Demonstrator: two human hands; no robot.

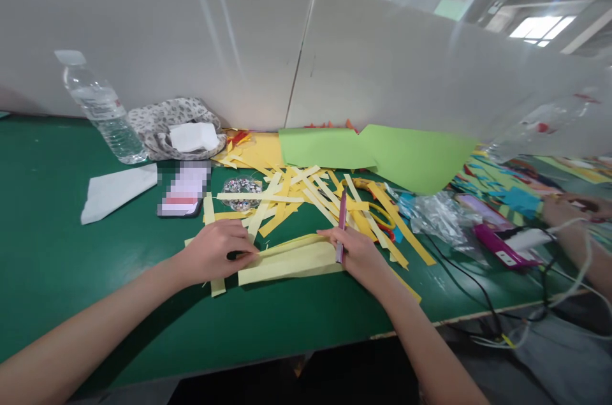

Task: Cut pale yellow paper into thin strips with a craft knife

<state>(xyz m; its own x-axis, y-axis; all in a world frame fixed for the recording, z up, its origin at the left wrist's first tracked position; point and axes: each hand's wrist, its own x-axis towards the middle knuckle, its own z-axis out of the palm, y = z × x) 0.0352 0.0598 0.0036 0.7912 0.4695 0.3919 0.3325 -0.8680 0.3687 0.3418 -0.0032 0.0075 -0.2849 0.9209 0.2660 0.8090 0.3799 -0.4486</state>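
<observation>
My left hand (217,255) is closed in a pinch on the left end of a folded pale yellow paper (291,260) lying on the green table (57,233). My right hand (357,252) is closed round a pink pen-like tool (341,223), its lower end pressing on the right end of that same paper. Beyond the hands lies a heap of several yellow paper strips (296,201). Yellow-handled scissors (375,210) lie partly buried under the strips.
A water bottle (102,108), a patterned cloth (174,124) with a white tissue, a phone (184,191) and a white paper (117,191) lie at the left. Green sheets (377,153) lean at the back. Another person's arm (574,226), cables and coloured paper crowd the right.
</observation>
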